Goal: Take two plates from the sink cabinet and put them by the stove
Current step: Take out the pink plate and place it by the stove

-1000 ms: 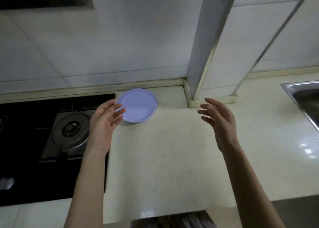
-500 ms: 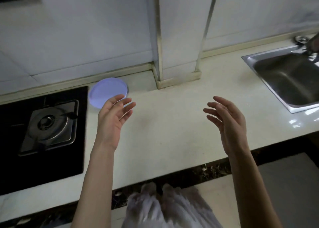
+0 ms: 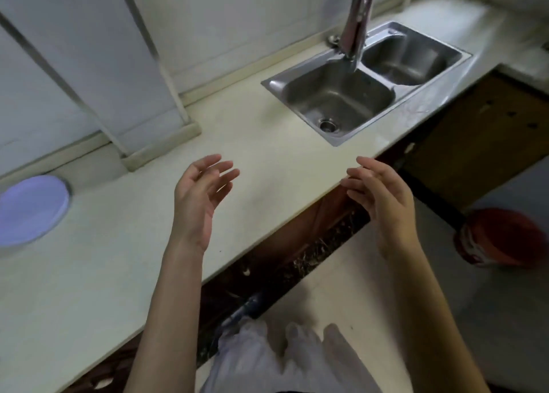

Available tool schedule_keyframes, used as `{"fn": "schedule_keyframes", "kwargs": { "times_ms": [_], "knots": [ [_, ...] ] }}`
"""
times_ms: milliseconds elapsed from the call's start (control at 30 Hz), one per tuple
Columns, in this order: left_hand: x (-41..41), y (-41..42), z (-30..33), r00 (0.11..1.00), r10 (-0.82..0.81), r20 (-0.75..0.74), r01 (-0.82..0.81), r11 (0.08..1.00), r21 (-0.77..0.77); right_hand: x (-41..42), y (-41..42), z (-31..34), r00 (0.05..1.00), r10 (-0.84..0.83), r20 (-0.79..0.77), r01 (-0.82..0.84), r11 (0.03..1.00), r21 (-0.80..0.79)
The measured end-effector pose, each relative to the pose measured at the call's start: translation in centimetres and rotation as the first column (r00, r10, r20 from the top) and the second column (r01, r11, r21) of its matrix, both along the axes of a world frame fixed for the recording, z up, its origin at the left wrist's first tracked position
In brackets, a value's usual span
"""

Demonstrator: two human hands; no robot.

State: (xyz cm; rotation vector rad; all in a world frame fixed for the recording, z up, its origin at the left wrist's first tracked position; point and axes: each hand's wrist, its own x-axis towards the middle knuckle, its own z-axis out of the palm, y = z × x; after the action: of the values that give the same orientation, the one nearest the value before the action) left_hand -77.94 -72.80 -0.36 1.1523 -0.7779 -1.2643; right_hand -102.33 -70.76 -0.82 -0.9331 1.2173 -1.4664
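One plate (image 3: 31, 208) on surface (image 3: 267, 155), far left edge. Both hands empty, fingers relaxed: left (image 3: 199, 196), right (image 3: 383, 196) over front edge. Step: fetch 2nd plate. Next: reach down to cabinet under sink (image 3: 365, 86).

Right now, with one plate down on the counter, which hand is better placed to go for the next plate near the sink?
Right, probably. The right hand hangs empty past the counter edge, nearer the sink. The left hand, also empty, is over the counter, closer to the plate. No cabinet door shows.
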Motion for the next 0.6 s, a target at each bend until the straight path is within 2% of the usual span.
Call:
{"fn": "schedule_keyframes", "kwargs": {
  "times_ms": [167, 367, 600],
  "knots": [
    [-8.7, -1.9, -0.5, 0.981, -0.187, 0.045, 0.186, 0.982, 0.036, -7.7, 2.0, -0.6, 0.980, -0.197, -0.019, 0.198, 0.980, 0.025],
    [-19.5, -4.7, -1.2, 0.919, -0.391, 0.045, 0.388, 0.920, 0.061, -15.8, 3.5, -2.0, 0.928, -0.373, -0.014, 0.373, 0.926, 0.060],
    [-30.0, -9.4, -2.4, 0.869, -0.494, 0.031, 0.491, 0.869, 0.064, -25.3, 1.1, -3.3, 0.874, -0.486, -0.011, 0.486, 0.872, 0.055]
  ]
}}
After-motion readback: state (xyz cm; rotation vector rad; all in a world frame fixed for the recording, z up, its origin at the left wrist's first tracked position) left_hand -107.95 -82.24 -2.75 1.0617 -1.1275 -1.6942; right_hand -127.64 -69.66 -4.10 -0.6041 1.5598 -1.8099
